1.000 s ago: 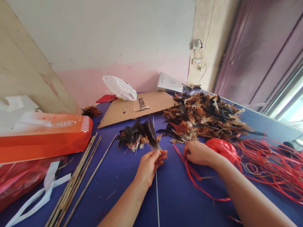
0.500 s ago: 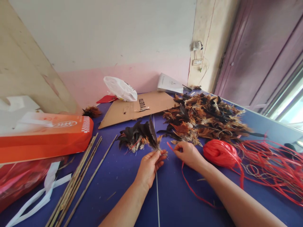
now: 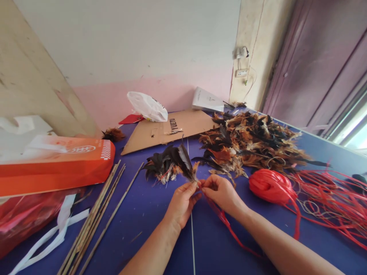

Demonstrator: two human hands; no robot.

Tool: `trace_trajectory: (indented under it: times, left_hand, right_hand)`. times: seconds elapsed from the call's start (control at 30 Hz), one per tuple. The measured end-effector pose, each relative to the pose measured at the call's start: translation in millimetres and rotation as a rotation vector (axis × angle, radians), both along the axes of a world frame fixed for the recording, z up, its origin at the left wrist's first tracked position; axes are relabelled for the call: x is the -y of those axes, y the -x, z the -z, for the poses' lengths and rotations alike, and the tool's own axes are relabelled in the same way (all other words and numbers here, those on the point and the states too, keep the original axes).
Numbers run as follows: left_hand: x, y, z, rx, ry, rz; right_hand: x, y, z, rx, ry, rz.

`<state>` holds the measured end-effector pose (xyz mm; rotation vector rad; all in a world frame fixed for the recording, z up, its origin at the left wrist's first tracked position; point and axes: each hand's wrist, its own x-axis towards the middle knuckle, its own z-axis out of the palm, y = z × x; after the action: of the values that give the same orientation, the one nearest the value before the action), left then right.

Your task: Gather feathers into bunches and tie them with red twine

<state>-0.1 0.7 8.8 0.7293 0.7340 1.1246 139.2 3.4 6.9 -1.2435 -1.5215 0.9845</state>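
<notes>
My left hand [image 3: 183, 200] pinches a small bunch of dark feathers [image 3: 185, 162] by the quill ends, with their tips pointing up and away. Close against it, my right hand [image 3: 219, 193] is closed on a red plastic string [image 3: 229, 227], at the base of the feathers. The string's tail hangs down and runs right under my right forearm. Just behind my left hand lies a bundle of black feathers [image 3: 160, 164] with pale quill ends and a bit of red at its base. A red ball of string [image 3: 271, 185] sits right of my right hand.
A large pile of brown and black feathers [image 3: 258, 141] covers the back right. Loose red strings [image 3: 335, 202] spread at far right. Thin sticks [image 3: 91, 221] and an orange bag [image 3: 94, 168] lie at left. Flat cardboard [image 3: 183, 120] and a white plastic bag [image 3: 147, 107] are at the back.
My right hand has moved left with the red string and now meets my left hand at the feather quills. My left hand has barely moved.
</notes>
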Motion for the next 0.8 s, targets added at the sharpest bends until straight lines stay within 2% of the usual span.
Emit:
trace_trajectory:
  times: [0.1,0.2,0.33,0.4,0.57,0.8]
  left_hand:
    - [-1.6,1.8,1.4,0.041,0.007,0.022]
    - [0.0,3.0,0.0,0.032,-0.013,0.113]
    - [5.7,2.0,-4.3,-0.017,-0.074,0.249]
    - [7.4,1.1,-5.6,-0.047,-0.1,0.275]
    - [6.5,0.6,-5.1,-0.093,-0.112,0.252]
    - [0.9,2.0,-0.8,-0.116,-0.031,0.161]
  right_hand:
    - [0.8,-3.4,-7.7,-0.035,0.004,-0.001]
    - [0.9,-9.1,-18.4,-0.115,0.091,-0.012]
    - [2.5,-11.3,-25.4,-0.257,0.27,-0.126]
    - [3.5,-10.3,-25.2,-0.33,0.305,-0.184]
    - [2.5,-10.7,-21.2,-0.343,0.29,-0.167]
    - [-2.9,-17.2,-21.5,-0.127,0.268,-0.066]
